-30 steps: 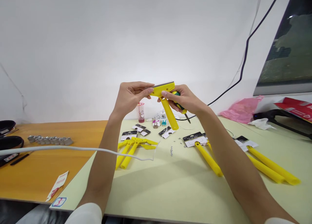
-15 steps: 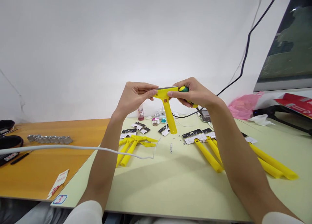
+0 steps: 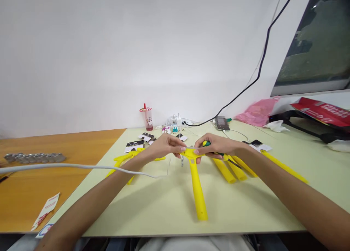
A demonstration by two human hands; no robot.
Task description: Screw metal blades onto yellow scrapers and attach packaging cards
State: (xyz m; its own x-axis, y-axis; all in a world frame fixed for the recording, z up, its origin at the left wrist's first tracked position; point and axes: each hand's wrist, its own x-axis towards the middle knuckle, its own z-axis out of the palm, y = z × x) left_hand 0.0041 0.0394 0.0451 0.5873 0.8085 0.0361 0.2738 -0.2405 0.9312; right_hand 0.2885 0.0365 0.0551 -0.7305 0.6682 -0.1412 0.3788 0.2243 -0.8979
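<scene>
A yellow scraper [image 3: 199, 192] is held above the table, its wide head up and its long handle pointing down towards me. My left hand [image 3: 164, 146] pinches the left end of the head between thumb and fingers. On the other end, my right hand [image 3: 218, 144] grips with thumb and fingers, and it also keeps a green-and-yellow screwdriver [image 3: 206, 143] in the palm, shaft pointing right and down. A short row of small metal nuts or screws [image 3: 182, 161] lies behind the scraper head.
More yellow scrapers lie at left [image 3: 120, 161] and yellow handles [image 3: 225, 171] at right, with black-and-white cards [image 3: 133, 146]. At the back stand a drink cup [image 3: 148, 120], plugs and a phone [image 3: 222, 123]. A white cable [image 3: 82, 165] crosses in front on the left.
Both hands have lowered the scraper towards the table, and its handle now tips towards me. My view has shifted, bringing the cup and phone into fuller sight.
</scene>
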